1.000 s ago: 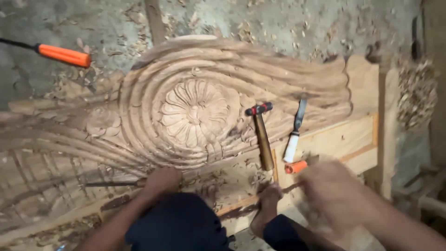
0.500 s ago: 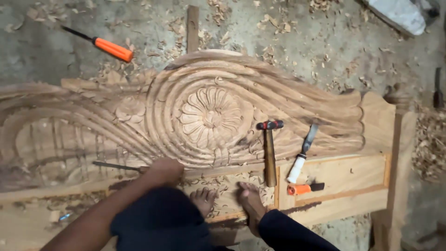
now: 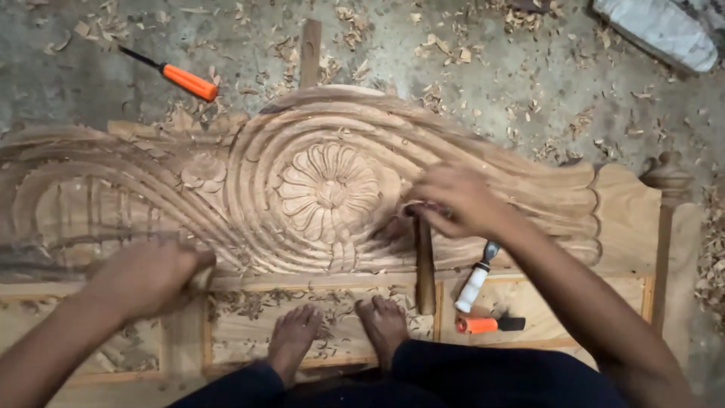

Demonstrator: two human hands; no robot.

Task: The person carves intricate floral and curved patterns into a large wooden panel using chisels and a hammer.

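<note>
the right hand (image 3: 453,200) closes its fingers over the head of a hammer (image 3: 424,264) lying on the carved wooden panel (image 3: 325,189), beside the flower relief. the left hand (image 3: 147,276) is curled shut at the panel's lower edge; what it grips is hidden. a white-handled chisel (image 3: 476,283) and an orange-handled tool (image 3: 483,325) lie just right of the hammer, bare feet (image 3: 340,332) below.

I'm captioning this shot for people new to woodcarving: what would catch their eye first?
The big carved wooden panel fills the middle, its flower rosette ringed by sweeping grooves. The right hand rests at the head of a wooden-handled hammer just right of the flower, while the left hand presses on the panel's lower left. An orange-handled tool lies among shavings at upper left.
</note>
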